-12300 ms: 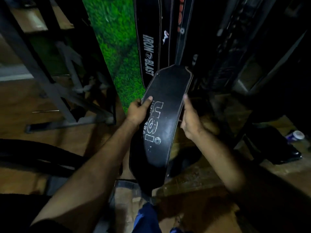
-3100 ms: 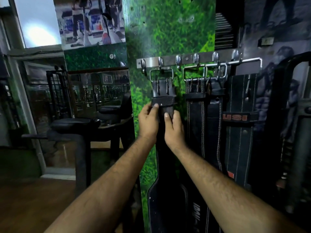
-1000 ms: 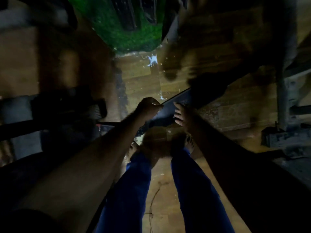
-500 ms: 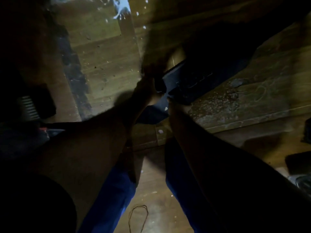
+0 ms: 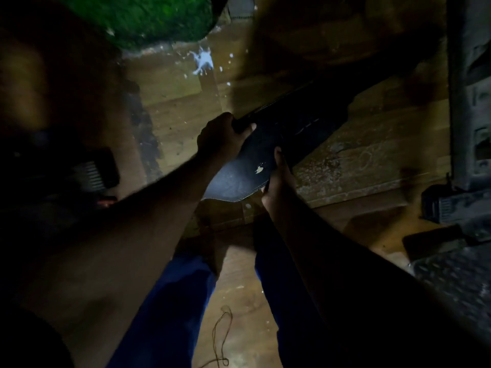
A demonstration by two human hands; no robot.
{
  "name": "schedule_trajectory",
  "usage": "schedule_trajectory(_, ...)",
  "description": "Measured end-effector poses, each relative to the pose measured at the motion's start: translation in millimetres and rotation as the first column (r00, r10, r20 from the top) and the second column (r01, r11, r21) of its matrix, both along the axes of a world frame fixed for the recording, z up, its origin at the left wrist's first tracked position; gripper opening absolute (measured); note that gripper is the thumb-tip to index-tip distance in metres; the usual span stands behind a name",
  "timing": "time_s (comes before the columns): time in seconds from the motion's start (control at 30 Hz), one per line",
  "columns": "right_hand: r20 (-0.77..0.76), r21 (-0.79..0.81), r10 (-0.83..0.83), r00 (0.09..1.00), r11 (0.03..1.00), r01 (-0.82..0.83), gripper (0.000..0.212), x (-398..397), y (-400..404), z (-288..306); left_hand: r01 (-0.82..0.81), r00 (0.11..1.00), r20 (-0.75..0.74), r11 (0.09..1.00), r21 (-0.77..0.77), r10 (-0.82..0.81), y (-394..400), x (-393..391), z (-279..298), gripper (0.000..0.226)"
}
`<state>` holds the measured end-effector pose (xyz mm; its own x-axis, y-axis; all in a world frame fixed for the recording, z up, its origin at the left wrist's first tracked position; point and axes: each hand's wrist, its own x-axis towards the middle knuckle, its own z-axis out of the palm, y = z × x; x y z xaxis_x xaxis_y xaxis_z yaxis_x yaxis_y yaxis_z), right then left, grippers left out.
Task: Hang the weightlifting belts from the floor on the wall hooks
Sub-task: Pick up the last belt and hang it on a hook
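Wide black leather weightlifting belt (image 5: 247, 168) is low over the wooden floor (image 5: 358, 160). Your left hand (image 5: 220, 136) grips its upper edge, right hand (image 5: 277, 179) pinches the lower; 2 grips steady it for lifting.

Both bare forearms reach forward and down, converging. The left hand (image 5: 221, 135) curls its fingers over the upper edge of the belt (image 5: 247, 166) in a firm grip. The right hand (image 5: 277, 179) clasps the lower edge, thumb on top.
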<state>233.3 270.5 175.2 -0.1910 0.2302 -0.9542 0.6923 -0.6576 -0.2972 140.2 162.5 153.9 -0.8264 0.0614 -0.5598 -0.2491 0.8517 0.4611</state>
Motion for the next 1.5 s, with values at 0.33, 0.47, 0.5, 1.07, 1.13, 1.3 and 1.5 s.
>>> schedule_trajectory(0.33, -0.115, 0.166, 0.009, 0.993, 0.986, 0.011, 0.037, -30, -31, 205, -0.061, 0.996, -0.068, 0.998, 0.029, 0.063, -62, -20, 223, 0.058)
schedule_trajectory(0.47, -0.201, 0.282, 0.142, 0.969, 0.956, -0.082, 0.023, -40, -36, 299, -0.142, 0.988, -0.042, 0.984, 0.11, 0.147, -81, -16, 316, 0.054)
schedule_trajectory(0.5, -0.22, 0.296, 0.182, 0.958, 0.948, -0.112, 0.022, -42, -37, 323, -0.166, 0.985, -0.033, 0.978, 0.127, 0.172, -83, -15, 343, 0.053)
schedule_trajectory(1.07, -0.474, 0.187, 0.664, 0.579, 0.718, -0.671, 0.061, 1, -90, 631, -0.523, 0.725, -0.06, 0.604, 0.601, 0.687, -177, 66, 643, 0.032)
schedule_trajectory(1.13, -0.531, 0.114, 0.632, 0.565, 0.714, -0.691, 0.039, -7, -89, 656, -0.496, 0.686, -0.077, 0.542, 0.679, 0.723, -175, 97, 663, 0.031)
schedule_trajectory(1.3, -0.621, 0.071, 0.636, 0.458, 0.628, -0.775, 0.04, -3, -99, 718, -0.441, 0.562, -0.02, 0.32, 0.838, 0.827, -157, 162, 719, 0.011)
schedule_trajectory(1.5, -0.71, 0.539, 0.692, 0.133, 0.655, -0.529, 0.081, 0, -106, 765, -0.489, 0.553, 0.078, 0.247, 0.836, 0.83, -169, 156, 803, 0.04)
